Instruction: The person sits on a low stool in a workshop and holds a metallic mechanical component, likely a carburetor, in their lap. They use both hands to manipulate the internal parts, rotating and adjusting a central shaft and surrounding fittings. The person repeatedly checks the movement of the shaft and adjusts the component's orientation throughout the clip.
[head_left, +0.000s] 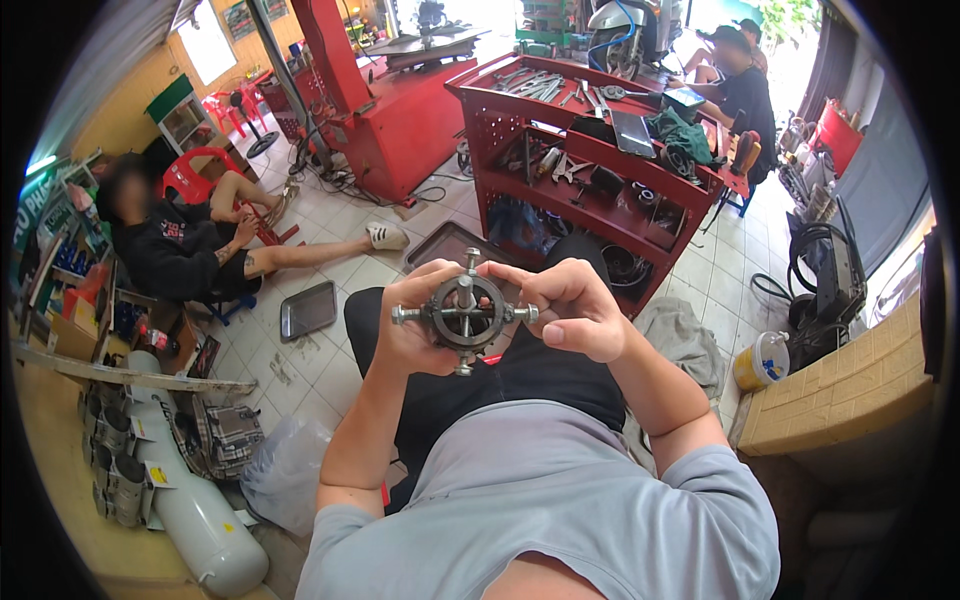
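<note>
White-painted metal forms a tank [195,510] lying at far left, with a seated person [185,240] beyond it and a grey tray [308,310] on the tiled floor [285,375]. Centrally, the left hand [412,335] curls closed around the left side of a bolted metal ring [466,300], above the lap [440,410]. The right hand [580,310] is half-curled against the ring's right side; whether it grips, I cannot tell. Beyond stands a red trolley [505,125]; a bucket [750,368] sits farther right.

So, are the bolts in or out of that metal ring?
In: the bolts sit through the metal ring, heads outside, shanks reaching inward. The left hand holds it. How tight they are, I cannot tell.
</note>
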